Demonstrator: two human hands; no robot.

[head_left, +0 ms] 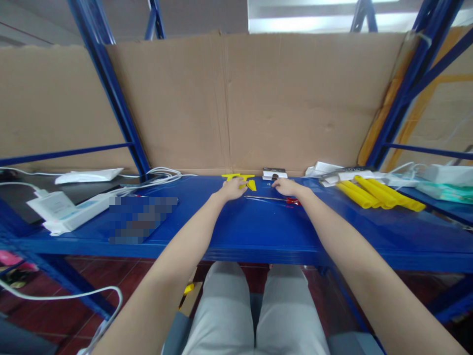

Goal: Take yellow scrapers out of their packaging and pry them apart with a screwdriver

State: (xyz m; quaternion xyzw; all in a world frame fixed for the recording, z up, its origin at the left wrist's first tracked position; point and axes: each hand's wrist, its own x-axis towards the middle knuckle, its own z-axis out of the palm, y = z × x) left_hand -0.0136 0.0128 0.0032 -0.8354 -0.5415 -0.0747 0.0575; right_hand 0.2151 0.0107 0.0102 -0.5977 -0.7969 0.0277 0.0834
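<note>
My left hand [233, 189] reaches to the back of the blue shelf, its fingers closed on a yellow plastic piece [240, 176] with a wide flat top. A smaller flared yellow end [252, 185] shows beside the fingers. My right hand [286, 187] is lowered to the shelf, fingertips pinched together at the surface; whatever they hold is too small to make out. Just behind it sits a small white and black box [274, 173]. A screwdriver [292, 201] with a red handle lies in front of the hands, its shaft pointing left.
Several yellow tubes [380, 192] lie at the right, near white packets [328, 170]. On the left are a white power strip [83, 212], cables [162, 175] and a blurred-out flat object [144, 220]. Cardboard [258, 103] walls the back; blue posts [114, 93] rise at both sides.
</note>
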